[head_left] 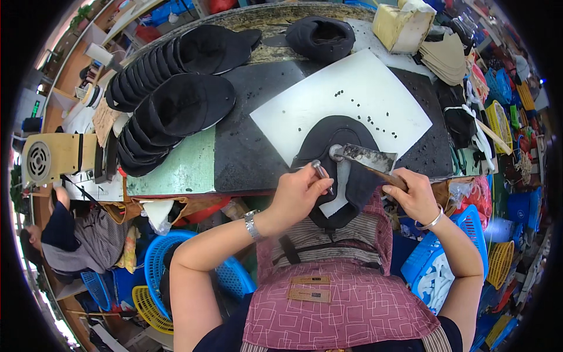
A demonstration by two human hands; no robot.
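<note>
My left hand (300, 190) pinches a short metal rod (319, 170), which looks like a punch, over a black cap (343, 132). The cap lies partly on a white board (352, 88) and hangs toward my lap. A pale strip shows along its middle. My right hand (411, 193) grips the wooden handle of a hammer (370, 157). Its round face is beside the rod, above the cap, and its broad worn metal end points right. Whether the hammer touches the rod, I cannot tell. The rod's lower tip is hidden.
Two rows of nested black caps (176, 108) stand at the left, with another dark cap (321, 38) at the back. Small black bits dot the board and dark mat (252, 146). Blue baskets (469, 229) flank me. A person (88, 234) is at far left.
</note>
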